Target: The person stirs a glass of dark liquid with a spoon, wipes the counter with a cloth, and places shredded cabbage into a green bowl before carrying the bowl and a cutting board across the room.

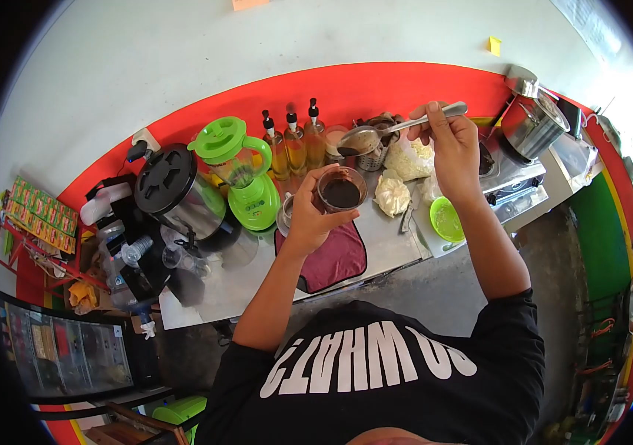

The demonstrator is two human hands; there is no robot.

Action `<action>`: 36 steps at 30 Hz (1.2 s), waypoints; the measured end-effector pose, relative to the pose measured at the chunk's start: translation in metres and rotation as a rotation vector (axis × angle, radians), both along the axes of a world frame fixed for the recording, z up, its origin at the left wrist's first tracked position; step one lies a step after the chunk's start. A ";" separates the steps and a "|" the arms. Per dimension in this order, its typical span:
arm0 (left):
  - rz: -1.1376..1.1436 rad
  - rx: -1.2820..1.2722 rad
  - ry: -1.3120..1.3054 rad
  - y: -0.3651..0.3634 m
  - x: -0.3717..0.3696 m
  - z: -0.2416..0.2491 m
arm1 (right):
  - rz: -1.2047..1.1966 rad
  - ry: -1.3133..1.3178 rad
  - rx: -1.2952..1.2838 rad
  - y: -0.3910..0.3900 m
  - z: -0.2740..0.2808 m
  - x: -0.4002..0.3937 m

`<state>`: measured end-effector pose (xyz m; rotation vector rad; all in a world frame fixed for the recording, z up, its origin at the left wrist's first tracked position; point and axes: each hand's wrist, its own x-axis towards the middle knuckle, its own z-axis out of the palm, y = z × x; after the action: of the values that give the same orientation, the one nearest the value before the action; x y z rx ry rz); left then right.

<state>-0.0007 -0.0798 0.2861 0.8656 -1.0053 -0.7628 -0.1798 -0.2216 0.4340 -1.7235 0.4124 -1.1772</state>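
Observation:
My left hand is wrapped round a small clear glass with dark brown liquid in it, raised above the counter. Brown smears show on the inside of its rim. In my right hand is a metal spoon, pinched by the handle, its bowl stained dark and hanging just above and to the right of the glass. Spoon and glass are apart. Below the glass a maroon cloth lies on the counter, beside a light-coloured cup partly hidden by my left hand.
A green blender, a large black-lidded steel container and several pump bottles line the counter. Bags of pale contents, a green bowl and a steel pot stand to the right.

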 end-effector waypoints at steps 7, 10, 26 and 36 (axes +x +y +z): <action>0.025 -0.008 -0.037 -0.001 0.005 -0.004 | 0.044 -0.031 -0.221 0.015 0.001 -0.009; 0.012 0.006 -0.009 0.002 0.003 -0.002 | 0.170 0.033 -0.272 0.020 -0.010 -0.010; 0.050 0.064 -0.060 0.002 0.001 -0.042 | 0.153 0.333 0.074 0.031 -0.131 0.002; 0.085 0.179 -0.148 0.002 -0.005 -0.076 | 0.000 0.179 0.493 0.023 -0.180 -0.003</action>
<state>-0.0058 -0.0783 0.2106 1.1259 -1.0339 -0.7317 -0.1827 -0.1987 0.2541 -1.3947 0.7440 -0.8330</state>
